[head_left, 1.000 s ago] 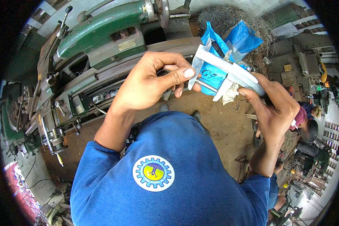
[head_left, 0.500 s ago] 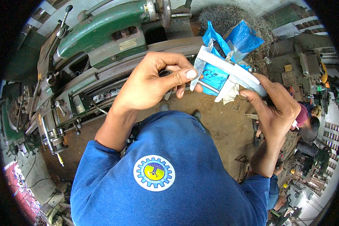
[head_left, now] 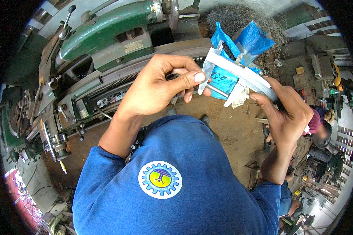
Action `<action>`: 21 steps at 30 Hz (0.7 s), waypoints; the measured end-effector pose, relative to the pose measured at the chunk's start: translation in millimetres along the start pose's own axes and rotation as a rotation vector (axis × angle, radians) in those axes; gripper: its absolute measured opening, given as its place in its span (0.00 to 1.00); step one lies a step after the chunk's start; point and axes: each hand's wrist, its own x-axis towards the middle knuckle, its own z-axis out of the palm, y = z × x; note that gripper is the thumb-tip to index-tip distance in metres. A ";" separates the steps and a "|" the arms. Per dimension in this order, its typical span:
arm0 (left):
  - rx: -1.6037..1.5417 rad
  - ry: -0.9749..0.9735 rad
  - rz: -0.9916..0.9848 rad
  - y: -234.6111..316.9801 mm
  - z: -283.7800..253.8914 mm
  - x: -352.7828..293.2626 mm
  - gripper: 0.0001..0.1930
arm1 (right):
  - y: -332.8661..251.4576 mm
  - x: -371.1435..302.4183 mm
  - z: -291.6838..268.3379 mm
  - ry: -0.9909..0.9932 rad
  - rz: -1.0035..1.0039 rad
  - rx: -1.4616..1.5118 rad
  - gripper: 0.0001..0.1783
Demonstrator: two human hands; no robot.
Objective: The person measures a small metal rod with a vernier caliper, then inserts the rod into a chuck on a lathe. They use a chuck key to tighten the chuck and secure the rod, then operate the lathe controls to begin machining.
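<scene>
Raised in front of me is a metal vernier caliper (head_left: 252,79), its jaws spread apart. A thin metal rod (head_left: 219,90) spans the gap between the lower jaws. My left hand (head_left: 155,88) is closed at the fixed jaw, its thumb tip against the jaw and a fingertip by the rod's left end. A dark rounded thing (head_left: 171,76) shows partly inside the curl of that hand; I cannot make out what it is. My right hand (head_left: 288,113) grips the caliper's beam at the right, thumb below and fingers above.
A green lathe (head_left: 102,37) with levers and a long lead screw (head_left: 110,85) stands at the left and ahead. Beyond the caliper are blue plastic bags (head_left: 255,39) and a heap of metal shavings (head_left: 233,13). Another person (head_left: 317,125) is at the right, near cluttered machines.
My hands, the caliper and the rod have barely moved. The person at the right has shifted slightly.
</scene>
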 end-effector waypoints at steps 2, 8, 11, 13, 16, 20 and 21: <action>-0.004 0.002 -0.002 -0.3 -0.1 -0.1 0.12 | -0.9 0.2 0.2 0.006 -0.007 -0.011 0.23; -0.035 -0.032 -0.033 0.0 -3.5 -1.0 0.10 | -3.3 0.1 1.3 0.009 -0.004 0.010 0.23; -0.034 -0.037 -0.036 0.0 -4.0 -1.7 0.10 | -3.8 0.3 1.5 0.026 -0.010 0.005 0.23; -0.036 -0.036 -0.027 -0.1 -4.0 -2.0 0.10 | -4.5 0.0 1.2 0.015 0.002 0.001 0.23; -0.026 -0.016 -0.005 0.0 -2.7 -3.6 0.13 | -5.8 -0.3 0.5 0.013 -0.006 0.002 0.22; 0.003 -0.005 -0.003 2.6 -1.8 -8.0 0.12 | -9.3 -0.8 -1.4 0.012 -0.022 -0.005 0.22; 0.008 -0.002 -0.003 3.6 -1.7 -9.4 0.12 | -10.5 -1.1 -2.2 0.012 -0.024 -0.007 0.22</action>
